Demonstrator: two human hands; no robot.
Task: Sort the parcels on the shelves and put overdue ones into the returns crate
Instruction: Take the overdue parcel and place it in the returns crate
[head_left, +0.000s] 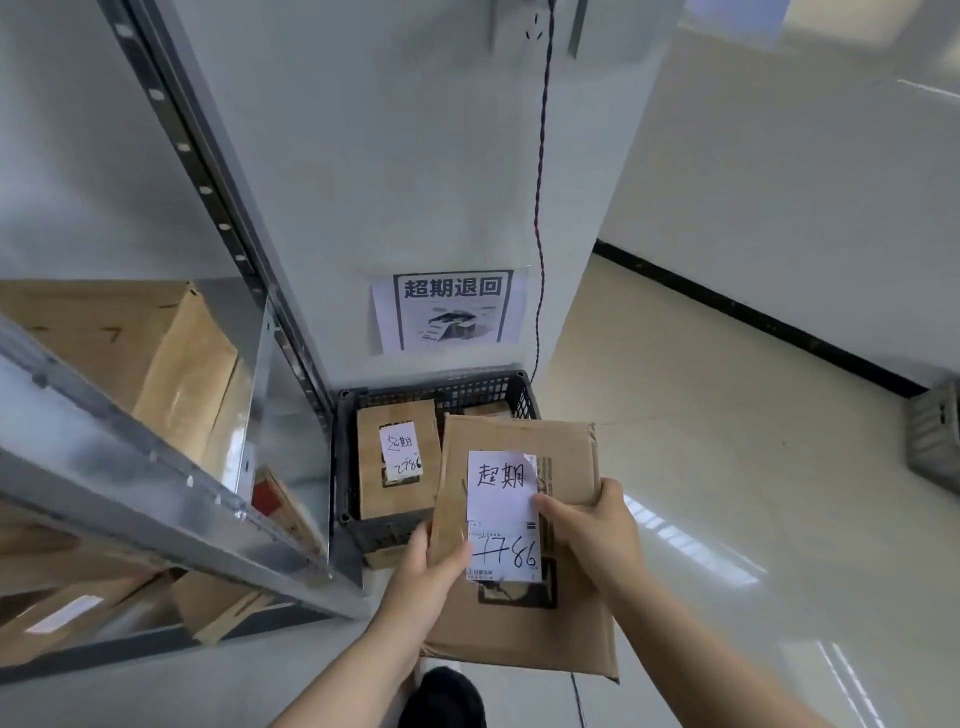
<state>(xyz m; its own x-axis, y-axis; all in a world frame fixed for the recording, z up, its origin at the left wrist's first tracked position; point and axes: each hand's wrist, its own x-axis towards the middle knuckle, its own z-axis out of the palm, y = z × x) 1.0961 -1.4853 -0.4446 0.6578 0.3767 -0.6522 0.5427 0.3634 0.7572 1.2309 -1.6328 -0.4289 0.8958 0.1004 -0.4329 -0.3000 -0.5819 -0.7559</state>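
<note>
I hold a flat brown cardboard parcel in both hands, just in front of and above the black returns crate. A white label with handwritten characters and "7786" is stuck on its top. My left hand grips its left edge, thumb on top. My right hand grips the right side, thumb on the label. Inside the crate lies another brown parcel with a similar white label. The held parcel hides the crate's right half.
A metal shelf unit stands at the left with several brown parcels on its levels. A printed sign hangs on the white pillar above the crate. A red-black cable runs down the pillar. Glossy floor spreads to the right.
</note>
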